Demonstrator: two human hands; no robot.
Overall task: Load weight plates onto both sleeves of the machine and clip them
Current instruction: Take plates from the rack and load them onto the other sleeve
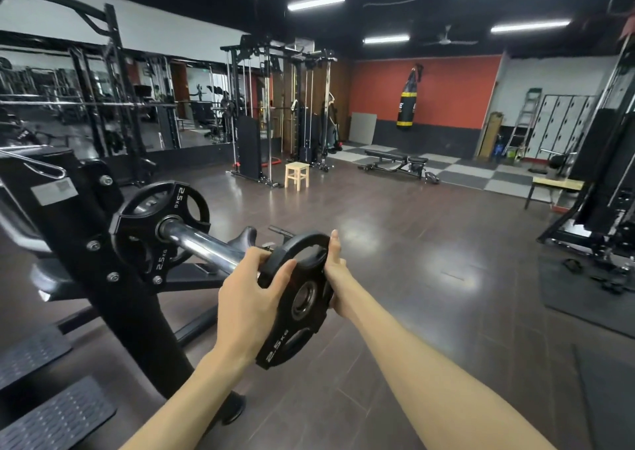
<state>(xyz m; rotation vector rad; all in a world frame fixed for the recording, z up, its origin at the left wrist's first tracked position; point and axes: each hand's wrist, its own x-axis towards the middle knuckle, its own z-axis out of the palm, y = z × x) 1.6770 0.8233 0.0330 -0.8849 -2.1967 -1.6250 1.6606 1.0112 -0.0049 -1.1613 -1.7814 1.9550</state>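
In the head view, a black 2.5 kg plate (295,302) was held between both hands just below the centre of the frame. The left hand (249,298) was clenched on the plate's rim at about nine o'clock, thumb laid over its face and fingers curled behind its top edge. The right hand (335,271) was pressed against the rim at about three o'clock, fingers extended upward along the edge. The plate was tilted, its centre hole close to the free end of the chrome sleeve (202,243), which was hidden by the left hand. Up the sleeve, towards ten o'clock, a loaded 2.5 kg plate (154,226) was seated against the black machine upright (79,243). A wooden stool (297,174) was seen at twelve o'clock, well apart.
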